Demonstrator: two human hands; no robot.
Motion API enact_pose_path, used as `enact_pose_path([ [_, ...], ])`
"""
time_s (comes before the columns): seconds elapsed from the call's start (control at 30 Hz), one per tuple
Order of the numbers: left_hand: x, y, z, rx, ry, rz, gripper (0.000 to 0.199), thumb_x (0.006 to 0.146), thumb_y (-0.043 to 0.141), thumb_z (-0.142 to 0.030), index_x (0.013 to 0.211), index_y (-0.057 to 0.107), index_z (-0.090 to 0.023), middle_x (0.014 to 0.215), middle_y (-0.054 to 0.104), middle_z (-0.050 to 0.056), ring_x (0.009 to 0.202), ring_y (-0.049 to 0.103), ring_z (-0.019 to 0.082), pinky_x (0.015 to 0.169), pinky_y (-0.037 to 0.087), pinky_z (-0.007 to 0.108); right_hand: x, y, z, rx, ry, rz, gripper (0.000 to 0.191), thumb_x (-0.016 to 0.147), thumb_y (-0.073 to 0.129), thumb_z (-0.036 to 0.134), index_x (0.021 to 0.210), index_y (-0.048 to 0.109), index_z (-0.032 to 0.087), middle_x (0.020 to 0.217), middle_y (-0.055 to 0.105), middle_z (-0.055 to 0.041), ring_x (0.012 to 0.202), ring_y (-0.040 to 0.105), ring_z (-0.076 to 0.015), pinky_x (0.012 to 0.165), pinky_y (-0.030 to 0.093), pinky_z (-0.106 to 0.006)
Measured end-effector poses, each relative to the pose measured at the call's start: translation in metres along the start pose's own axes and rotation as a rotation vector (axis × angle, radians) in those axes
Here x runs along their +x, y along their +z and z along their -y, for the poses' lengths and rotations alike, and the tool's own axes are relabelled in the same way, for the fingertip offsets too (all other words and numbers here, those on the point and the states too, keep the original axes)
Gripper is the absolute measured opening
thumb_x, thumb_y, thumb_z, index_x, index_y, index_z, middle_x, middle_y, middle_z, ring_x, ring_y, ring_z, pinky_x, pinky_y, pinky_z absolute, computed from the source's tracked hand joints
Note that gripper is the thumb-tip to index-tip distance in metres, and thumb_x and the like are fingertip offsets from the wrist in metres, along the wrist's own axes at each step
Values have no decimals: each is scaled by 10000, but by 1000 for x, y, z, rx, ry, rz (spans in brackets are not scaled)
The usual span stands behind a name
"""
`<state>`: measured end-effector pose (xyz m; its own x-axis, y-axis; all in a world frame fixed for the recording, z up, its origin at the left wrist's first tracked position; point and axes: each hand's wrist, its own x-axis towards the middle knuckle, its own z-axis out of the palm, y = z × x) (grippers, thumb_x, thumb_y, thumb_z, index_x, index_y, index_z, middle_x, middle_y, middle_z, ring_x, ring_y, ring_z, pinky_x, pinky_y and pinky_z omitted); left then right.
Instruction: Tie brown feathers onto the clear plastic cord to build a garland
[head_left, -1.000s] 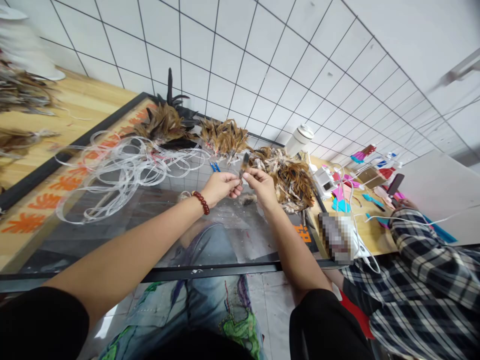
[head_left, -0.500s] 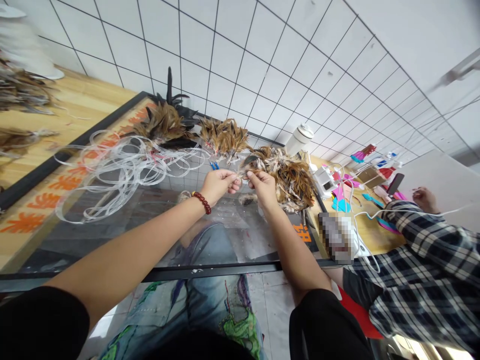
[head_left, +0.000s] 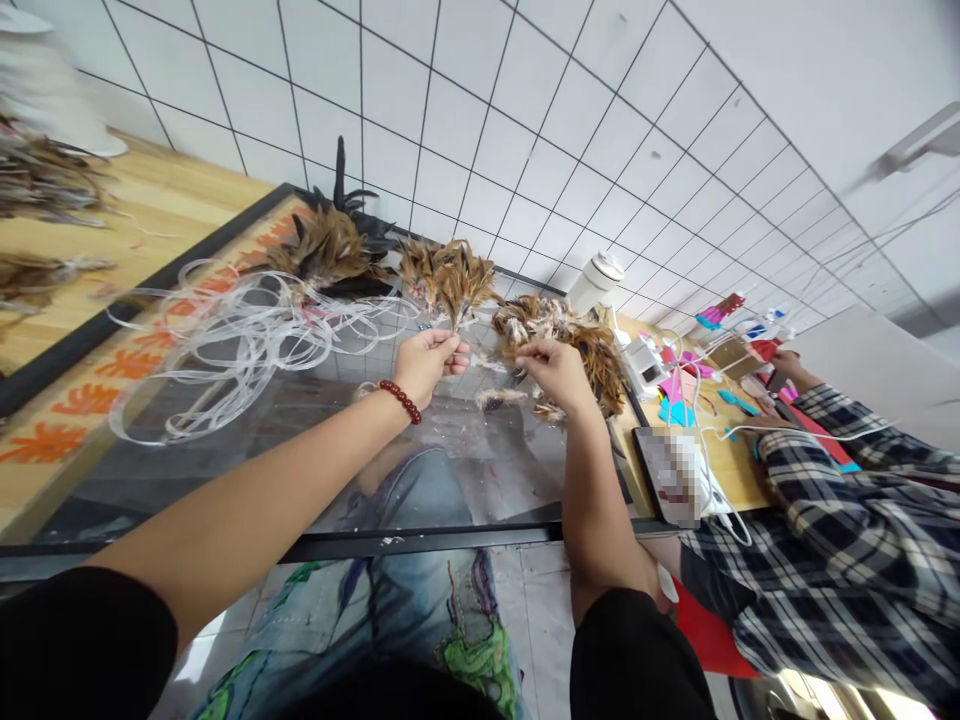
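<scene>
My left hand [head_left: 429,366], a beaded bracelet on its wrist, pinches a brown feather [head_left: 459,290] by its base, and the tip points away from me. Behind that feather lies a brown feather bunch [head_left: 420,268], which it partly overlaps. My right hand [head_left: 556,372] is closed in a pinch at the near left side of a larger pile of brown and white feathers [head_left: 600,350]. What its fingertips hold, if anything, I cannot make out. A loose fluffy feather [head_left: 501,399] lies on the glass tabletop between my hands.
Looped clear plastic strips [head_left: 217,350] cover the left of the glass, beside brown and black feathers [head_left: 326,250]. A white bottle [head_left: 598,280] stands by the wall. At right are a dark device [head_left: 667,475], white cables and a co-worker in a plaid sleeve [head_left: 810,470].
My hands have moved apart, the right one going right toward the feather pile. A brown feather now stands out above my left fingers. The co-worker's arms have shifted.
</scene>
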<state>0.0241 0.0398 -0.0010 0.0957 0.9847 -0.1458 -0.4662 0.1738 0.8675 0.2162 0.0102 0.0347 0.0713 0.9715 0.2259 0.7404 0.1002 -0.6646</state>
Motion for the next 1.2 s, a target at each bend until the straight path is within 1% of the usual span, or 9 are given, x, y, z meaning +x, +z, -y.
enact_pose_path([
  [0.2, 1, -2, -1, -9, 9, 4, 64, 821, 563, -88, 761, 556, -109, 655, 653, 19, 484, 576, 74, 494, 485, 200, -7, 19, 2, -267, -130, 401, 26, 644, 693, 172, 667, 681, 174, 648, 630, 15, 634, 534, -105, 624, 371, -223],
  [0.3, 0, -2, -2, 0, -11, 25, 61, 821, 563, -87, 764, 559, -110, 651, 658, 26, 493, 588, 81, 504, 490, 203, -4, 28, 4, 73, -66, 300, 90, 707, 648, 238, 662, 614, 168, 618, 583, 30, 590, 493, -84, 590, 368, -211],
  [0.43, -5, 1, -4, 26, -70, 85, 55, 818, 578, -87, 765, 574, -105, 684, 680, 51, 545, 631, 102, 544, 515, 220, -1, 30, 10, 768, 210, 128, 259, 683, 684, 410, 710, 557, 185, 634, 585, 33, 540, 498, -72, 527, 400, -197],
  [0.57, -9, 2, -4, 48, -179, 186, 44, 810, 600, -95, 767, 594, -96, 747, 701, 89, 597, 665, 128, 581, 535, 240, 0, 37, 14, 943, 292, 111, 327, 578, 773, 410, 735, 594, 186, 693, 634, 5, 568, 533, -78, 543, 437, -201],
  [0.67, -9, 1, -3, 57, -207, 236, 45, 812, 602, -105, 769, 599, -94, 778, 703, 97, 613, 671, 135, 577, 537, 241, -1, 34, 11, 719, 221, 72, 280, 677, 686, 441, 757, 626, 179, 691, 639, -7, 577, 541, -96, 546, 424, -214],
  [0.8, -7, 0, -2, 32, -183, 205, 62, 815, 592, -91, 753, 590, -96, 779, 701, 91, 609, 658, 121, 584, 539, 241, -5, 9, 3, -86, 14, 48, 154, 718, 651, 305, 822, 687, 197, 806, 690, -24, 736, 595, -138, 668, 421, -235],
  [0.93, -6, 0, -2, 23, -186, 199, 81, 823, 575, -82, 742, 585, -92, 761, 695, 90, 592, 644, 113, 580, 533, 242, -11, -8, 4, -553, 11, 330, 110, 682, 671, 244, 778, 711, 208, 756, 701, -22, 736, 609, -147, 646, 378, -226],
  [1.1, -6, -1, -1, -9, -170, 185, 78, 807, 597, -76, 732, 586, -93, 734, 685, 77, 589, 641, 109, 588, 535, 238, -13, 6, 10, -633, -23, 447, 105, 732, 586, 196, 653, 650, 169, 692, 665, -46, 652, 557, -125, 583, 325, -227],
  [1.2, -4, -2, 0, -37, -169, 175, 71, 802, 602, -73, 735, 590, -94, 716, 682, 73, 589, 640, 105, 594, 538, 233, -9, 16, 9, -221, -19, 393, 98, 746, 583, 251, 689, 603, 174, 645, 614, -10, 591, 510, -106, 569, 339, -218],
])
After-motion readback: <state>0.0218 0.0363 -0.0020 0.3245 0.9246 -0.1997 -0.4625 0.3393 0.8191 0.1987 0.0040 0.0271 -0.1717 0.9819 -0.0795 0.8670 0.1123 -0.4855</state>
